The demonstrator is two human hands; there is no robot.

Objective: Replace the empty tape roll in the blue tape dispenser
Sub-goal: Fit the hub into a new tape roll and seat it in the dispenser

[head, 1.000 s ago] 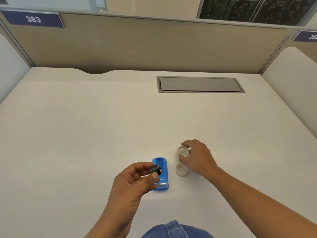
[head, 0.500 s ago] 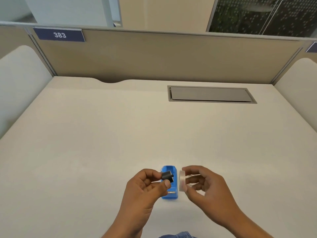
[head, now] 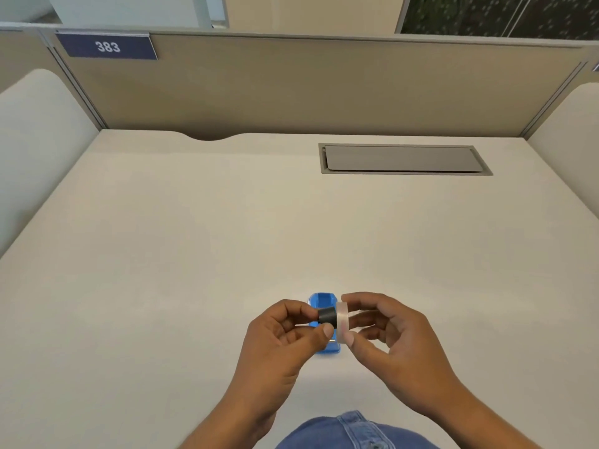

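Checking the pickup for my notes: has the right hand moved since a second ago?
Yes. The right hand lifted the tape roll leftward, over the blue dispenser.

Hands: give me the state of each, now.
Left hand: closed on the black spindle.
Right hand: closed on the clear tape roll, held against the spindle.

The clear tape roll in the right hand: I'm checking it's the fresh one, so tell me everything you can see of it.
The clear tape roll is a narrow, whitish, translucent ring, seen edge-on and upright, held above the desk in front of the blue plastic tape dispenser. The right hand pinches its rim, forefinger on top and thumb below. The dark grey cylindrical hub, held by the left hand, meets its left face. How much tape it carries cannot be told.
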